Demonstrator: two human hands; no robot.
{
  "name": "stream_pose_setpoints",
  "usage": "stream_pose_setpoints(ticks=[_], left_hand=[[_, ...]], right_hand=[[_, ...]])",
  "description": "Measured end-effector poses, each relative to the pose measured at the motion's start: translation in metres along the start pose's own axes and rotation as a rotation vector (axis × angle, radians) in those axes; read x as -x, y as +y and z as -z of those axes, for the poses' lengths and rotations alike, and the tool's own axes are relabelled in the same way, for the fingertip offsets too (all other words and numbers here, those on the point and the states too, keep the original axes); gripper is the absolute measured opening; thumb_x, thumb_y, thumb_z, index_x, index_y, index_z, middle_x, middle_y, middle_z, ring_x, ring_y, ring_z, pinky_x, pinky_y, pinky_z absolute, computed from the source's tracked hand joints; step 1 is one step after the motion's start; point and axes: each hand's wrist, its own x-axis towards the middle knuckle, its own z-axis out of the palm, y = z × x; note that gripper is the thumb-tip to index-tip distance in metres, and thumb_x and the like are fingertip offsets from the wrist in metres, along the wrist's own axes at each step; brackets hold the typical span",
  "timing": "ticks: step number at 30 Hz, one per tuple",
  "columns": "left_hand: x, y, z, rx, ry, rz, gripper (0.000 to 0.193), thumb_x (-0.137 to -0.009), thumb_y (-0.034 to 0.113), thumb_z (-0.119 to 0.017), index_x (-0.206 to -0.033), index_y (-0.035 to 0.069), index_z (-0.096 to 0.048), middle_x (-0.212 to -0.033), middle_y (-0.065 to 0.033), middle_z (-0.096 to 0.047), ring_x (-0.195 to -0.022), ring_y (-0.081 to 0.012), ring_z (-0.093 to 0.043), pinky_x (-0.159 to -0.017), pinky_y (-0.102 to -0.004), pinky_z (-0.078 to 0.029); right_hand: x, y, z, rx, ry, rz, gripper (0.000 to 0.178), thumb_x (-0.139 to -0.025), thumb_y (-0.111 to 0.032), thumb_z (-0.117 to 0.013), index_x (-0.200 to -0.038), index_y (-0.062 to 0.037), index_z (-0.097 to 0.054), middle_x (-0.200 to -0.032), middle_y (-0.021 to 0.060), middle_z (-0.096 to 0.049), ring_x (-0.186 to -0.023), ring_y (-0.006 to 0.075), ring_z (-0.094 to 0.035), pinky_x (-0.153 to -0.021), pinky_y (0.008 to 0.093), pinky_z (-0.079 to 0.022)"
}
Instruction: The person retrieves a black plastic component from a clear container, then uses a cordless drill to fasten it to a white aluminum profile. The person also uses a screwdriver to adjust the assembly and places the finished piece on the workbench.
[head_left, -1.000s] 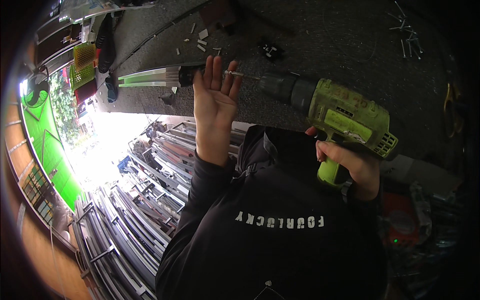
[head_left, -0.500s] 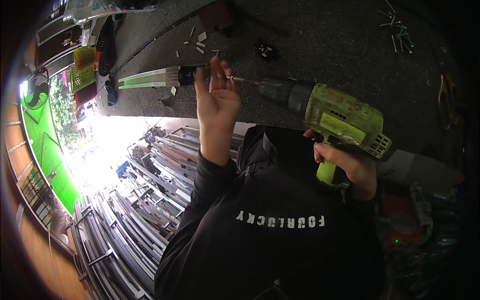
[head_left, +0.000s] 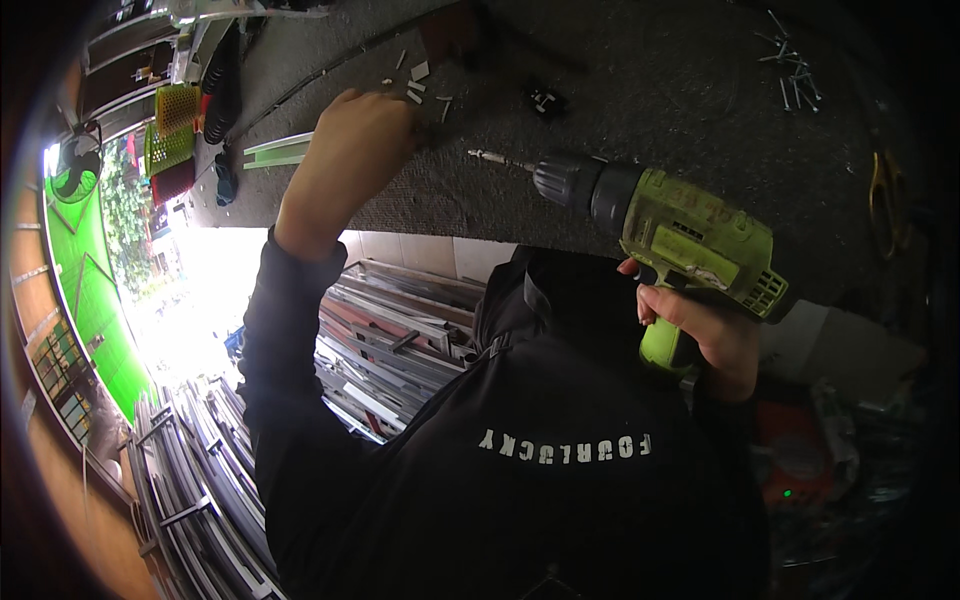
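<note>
My right hand [head_left: 705,325] is wrapped round the handle of a yellow-green cordless drill [head_left: 700,235]. The drill's black chuck points left, and a thin bit [head_left: 500,159] sticks out of it over the bench. My left hand [head_left: 362,140] lies back upward over a pale green and white channel-like strip [head_left: 278,150], its fingers curled down. The hand covers the strip's right end, so what the fingers hold is hidden. A gap separates the left hand from the drill bit.
Small pale offcuts [head_left: 418,72] lie beyond my left hand on the dark bench [head_left: 640,90]. Several screws [head_left: 795,75] are scattered at the far right, with yellow-handled scissors [head_left: 886,200] near them. Long metal profiles [head_left: 400,330] are racked below the bench's near edge.
My left hand has gone from open, palm showing by the bit, to turned over and curled on the strip's end, farther left. The drill has shifted slightly right.
</note>
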Motion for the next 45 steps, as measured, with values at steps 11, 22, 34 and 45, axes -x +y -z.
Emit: stream_pose_setpoints(ticks=[11, 22, 34, 45], left_hand=[[0.0, -0.002, 0.008, 0.065, 0.034, -0.065, 0.019, -0.087, 0.022, -0.072, -0.103, 0.014, -0.078, -0.101, -0.0043, -0.076, -0.095, -0.0256, -0.07, -0.086, -0.0384, -0.052], [-0.006, -0.002, -0.004, 0.041, -0.008, -0.128, 0.017, -0.085, 0.026, -0.073, -0.096, 0.015, -0.078, -0.103, 0.0001, -0.075, -0.102, -0.0206, -0.068, -0.098, -0.0383, -0.047], [0.006, 0.001, -0.004, 0.313, 0.422, -0.281, 0.009, -0.08, 0.027, -0.077, -0.083, 0.018, -0.075, -0.099, 0.0065, -0.074, -0.106, -0.014, -0.067, -0.108, -0.0408, -0.04], [0.009, -0.002, -0.008, 0.271, 0.421, -0.298, 0.008, -0.08, 0.027, -0.077, -0.084, 0.02, -0.075, -0.098, 0.0086, -0.073, -0.108, -0.0136, -0.066, -0.11, -0.0412, -0.039]], right_hand=[[0.012, 0.004, -0.013, -0.072, 0.103, 0.041, 0.032, -0.086, -0.003, -0.066, -0.117, 0.0034, -0.066, -0.109, 0.0144, -0.069, -0.076, 0.0132, -0.065, -0.068, 0.0286, -0.055], [0.007, 0.012, -0.018, -0.055, 0.086, 0.059, 0.033, -0.086, -0.003, -0.065, -0.119, 0.004, -0.064, -0.107, 0.0156, -0.068, -0.075, 0.014, -0.065, -0.067, 0.0295, -0.055], [0.005, 0.007, -0.017, -0.063, 0.059, 0.056, 0.038, -0.085, -0.001, -0.063, -0.122, 0.0071, -0.062, -0.108, 0.0205, -0.066, -0.074, 0.0155, -0.064, -0.066, 0.0295, -0.054], [0.005, 0.005, -0.022, -0.104, 0.058, 0.054, 0.034, -0.086, -0.007, -0.068, -0.118, 0.0039, -0.067, -0.105, 0.0125, -0.071, -0.076, 0.013, -0.065, -0.068, 0.0291, -0.055]])
